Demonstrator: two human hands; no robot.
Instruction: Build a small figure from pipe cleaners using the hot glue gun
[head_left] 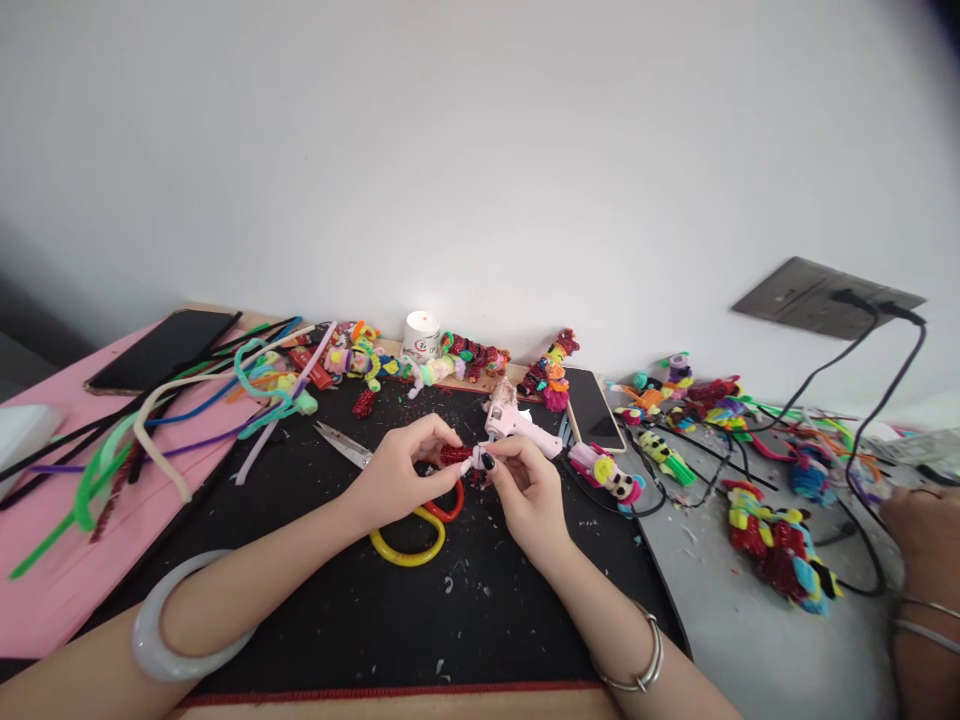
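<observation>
A small pipe-cleaner figure (454, 455), glittery red with a pale lilac part at its right end, is held up over the black mat (322, 600). My left hand (405, 468) pinches its red end between thumb and fingers. From the other side, my right hand (531, 495) is closed on the lilac end with thumb and forefinger. Fingers hide much of the figure. Under and beside my left hand lie scissors (407, 545) with yellow and red handles, blades pointing left. A pink hot glue gun (517, 425) rests just behind my right hand.
Loose pipe cleaners (161, 430) and a dark phone (161, 350) lie on pink sheets at left. Finished figures (780, 545) cluster at right and back, near a paper cup (421, 335) and white phone (596, 410). Cables run from a wall socket (795, 295). Another person's hand (922, 530) is far right.
</observation>
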